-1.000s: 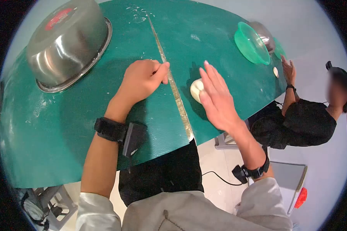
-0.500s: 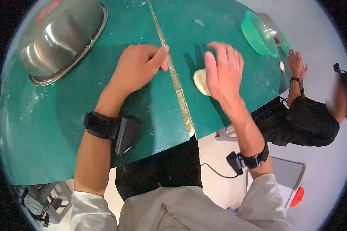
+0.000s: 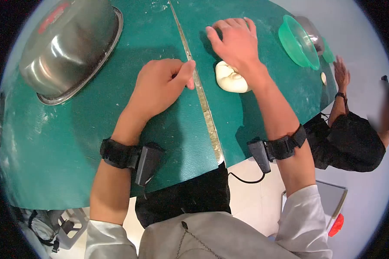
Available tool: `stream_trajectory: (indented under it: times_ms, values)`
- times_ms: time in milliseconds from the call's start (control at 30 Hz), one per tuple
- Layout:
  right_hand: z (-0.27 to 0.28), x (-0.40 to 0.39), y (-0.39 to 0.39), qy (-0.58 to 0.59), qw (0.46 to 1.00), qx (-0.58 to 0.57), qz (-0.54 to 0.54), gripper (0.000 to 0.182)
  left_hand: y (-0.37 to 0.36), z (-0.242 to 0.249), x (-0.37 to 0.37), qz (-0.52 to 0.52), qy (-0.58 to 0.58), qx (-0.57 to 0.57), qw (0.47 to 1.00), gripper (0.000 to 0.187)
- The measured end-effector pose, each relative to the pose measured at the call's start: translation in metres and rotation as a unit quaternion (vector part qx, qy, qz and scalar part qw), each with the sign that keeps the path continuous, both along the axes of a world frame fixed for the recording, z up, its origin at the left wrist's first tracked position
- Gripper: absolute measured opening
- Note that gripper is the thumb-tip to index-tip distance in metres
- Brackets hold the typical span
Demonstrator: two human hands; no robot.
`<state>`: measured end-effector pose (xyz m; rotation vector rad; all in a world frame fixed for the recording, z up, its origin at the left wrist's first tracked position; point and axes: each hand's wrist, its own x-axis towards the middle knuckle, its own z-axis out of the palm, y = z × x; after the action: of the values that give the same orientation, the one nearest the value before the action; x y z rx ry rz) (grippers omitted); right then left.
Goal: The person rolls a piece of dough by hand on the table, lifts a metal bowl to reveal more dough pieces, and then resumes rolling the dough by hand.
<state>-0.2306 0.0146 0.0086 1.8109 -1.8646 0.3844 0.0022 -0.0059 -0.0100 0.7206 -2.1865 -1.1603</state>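
A lump of pale dough [image 3: 230, 80] lies on the green table, its top folded and creased. My right hand [image 3: 237, 41] reaches over it, the wrist end at the dough's right edge. Its fingers point away from me, slightly bent and apart, with the thumb out to the left; they hold nothing. Left of the table's seam [image 3: 202, 93], my left hand [image 3: 162, 84] rests as a loose fist, thumb by the seam. Its curled fingers are mostly hidden, and nothing shows in them.
An upturned steel basin [image 3: 73, 52] stands at the upper left. On the right are a green plastic basin [image 3: 296, 43], a metal bowl [image 3: 312, 34] and a small dough piece [image 3: 323, 78]. Another person's hand [image 3: 342, 73] is at the far right edge.
My right hand has moved forward and left past the dough. The dough shows more of itself and looks thicker and folded. My left hand stays a fist; the view has shifted slightly.
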Motion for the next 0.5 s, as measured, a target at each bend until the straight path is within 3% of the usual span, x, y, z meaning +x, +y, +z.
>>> stream_trajectory:
  times_ms: [200,367,500]
  values:
    - [-0.003,0.010,0.041,-0.141,0.987,0.047,0.054,0.044,0.002,0.004,0.002,0.015,-0.014,0.009,1.000,0.049]
    - [0.009,0.028,0.103,-0.132,0.982,0.125,0.051,0.046,0.005,0.010,0.002,0.014,-0.007,0.002,1.000,0.048]
    - [0.022,0.038,0.147,-0.182,0.964,0.178,0.082,0.065,0.004,0.004,0.004,0.004,0.006,-0.008,1.000,0.048]
